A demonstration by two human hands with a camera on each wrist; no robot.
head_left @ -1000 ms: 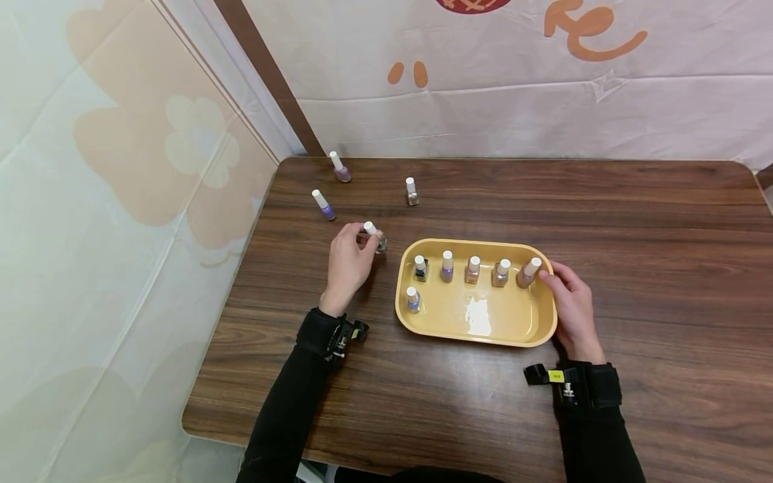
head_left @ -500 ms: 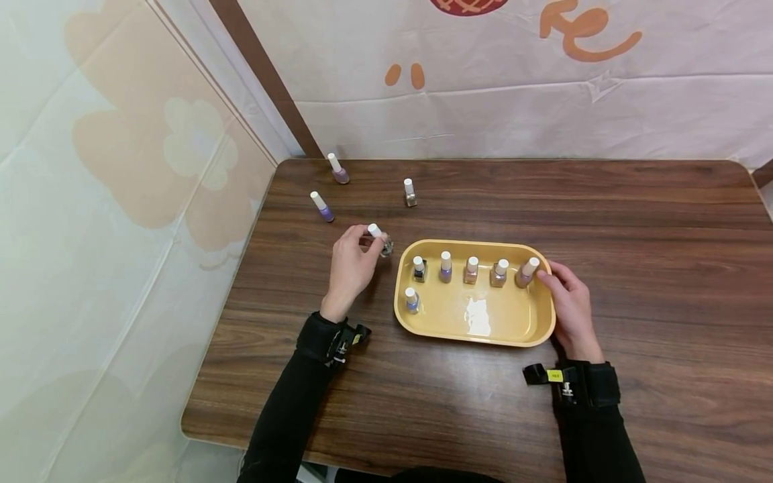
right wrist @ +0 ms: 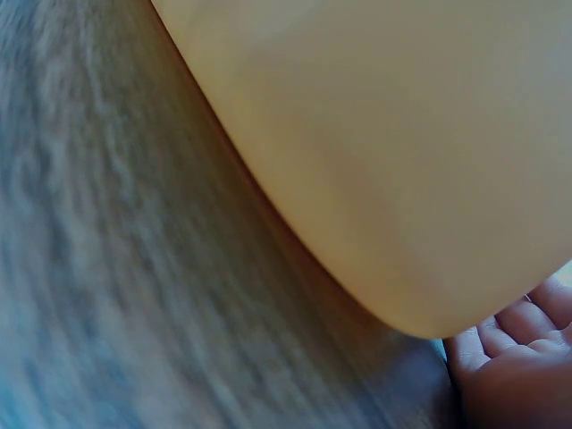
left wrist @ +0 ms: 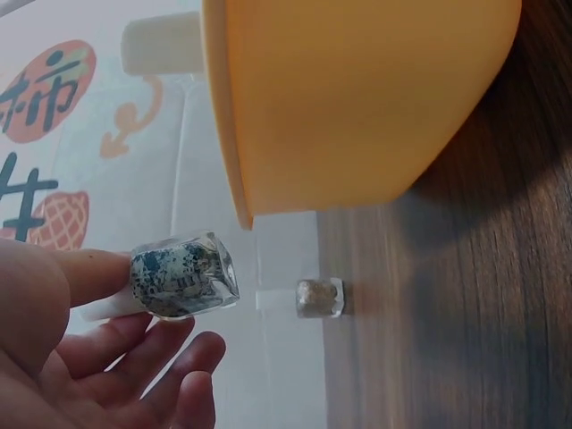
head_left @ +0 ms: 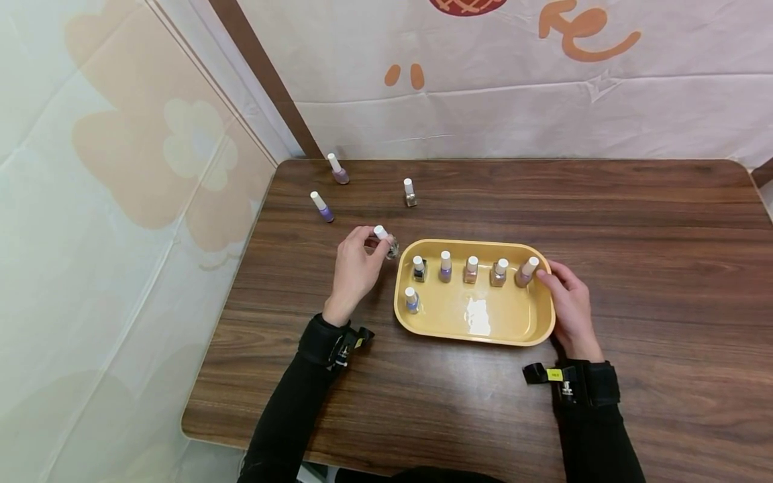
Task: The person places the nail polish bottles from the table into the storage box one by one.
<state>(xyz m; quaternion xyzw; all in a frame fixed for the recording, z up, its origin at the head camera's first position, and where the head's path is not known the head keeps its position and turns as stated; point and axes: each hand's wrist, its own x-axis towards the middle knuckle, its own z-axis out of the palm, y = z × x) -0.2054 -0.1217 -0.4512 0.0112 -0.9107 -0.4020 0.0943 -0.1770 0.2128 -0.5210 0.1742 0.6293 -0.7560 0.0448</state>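
Observation:
My left hand [head_left: 356,265] pinches a nail polish bottle [left wrist: 183,275] by its white cap. Its clear glass shows dark green and pale flakes in the left wrist view. The bottle is tilted, just left of a yellow tray [head_left: 477,341] in the head view. At the tray's right end my right hand [head_left: 572,305] grips the rim, thumb on top and fingers along the outer wall. Several white-capped nail polish bottles stand in a row along the tray's far side, among them a black one [head_left: 419,270]. A blue bottle [head_left: 412,300] stands in front of that one.
Three more bottles stand on the brown wooden table [head_left: 664,268]: a mauve one [head_left: 339,171] and a purple one [head_left: 324,208] at the far left, and a glittery one [head_left: 410,194] behind the tray. Printed cloth [head_left: 513,121] hangs along the back and left edges.
My left hand has moved a little to the right with the nail polish bottle, bringing it nearer the tray's left rim. My right hand has stayed on the tray.

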